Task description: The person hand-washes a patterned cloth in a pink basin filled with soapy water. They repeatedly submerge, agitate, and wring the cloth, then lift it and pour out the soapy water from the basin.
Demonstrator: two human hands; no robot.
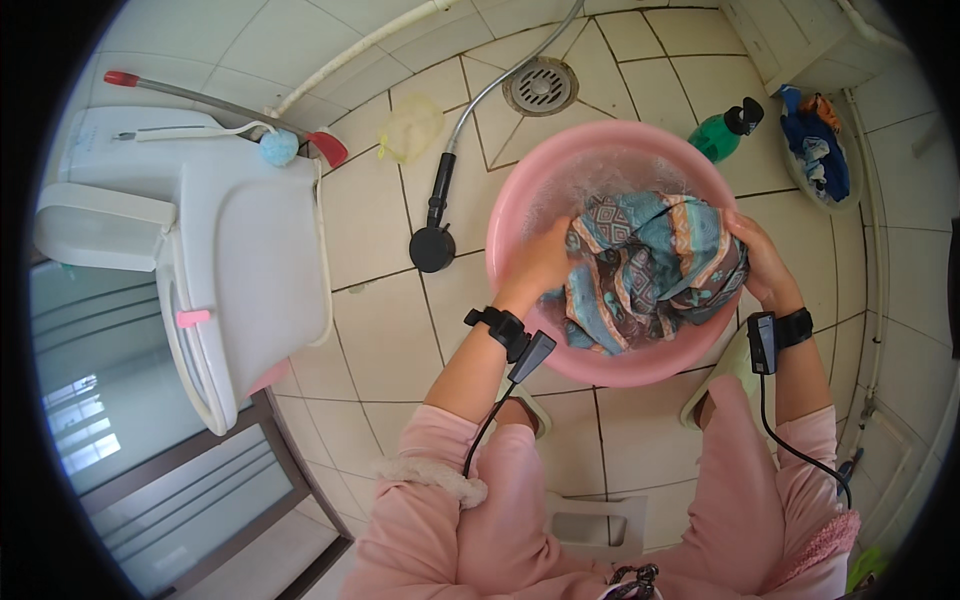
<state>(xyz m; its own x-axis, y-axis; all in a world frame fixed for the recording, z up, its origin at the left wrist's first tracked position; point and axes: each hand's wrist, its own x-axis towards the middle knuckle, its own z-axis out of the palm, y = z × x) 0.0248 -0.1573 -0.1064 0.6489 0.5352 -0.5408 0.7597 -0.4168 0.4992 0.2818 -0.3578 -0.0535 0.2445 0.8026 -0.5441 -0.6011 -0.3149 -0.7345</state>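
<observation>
Patterned cloth (645,262) in teal, orange and brown lies bunched and wet in a pink plastic basin (517,187) of sudsy water. My left hand (541,259) is at the cloth's left edge, slightly blurred, its fingers partly hidden by the fabric. On the cloth's right side, my right hand (761,259) holds the fabric near the basin's rim, fingers on top. Both wrists wear black straps with small cabled devices.
A black shower head (432,247) on a metal hose lies left of the basin, near a floor drain (541,86). Behind right stand a green bottle (716,139) and a tub (851,187) of clothes. A white toilet (262,247) is at the left. A plastic stool (596,525) is below me.
</observation>
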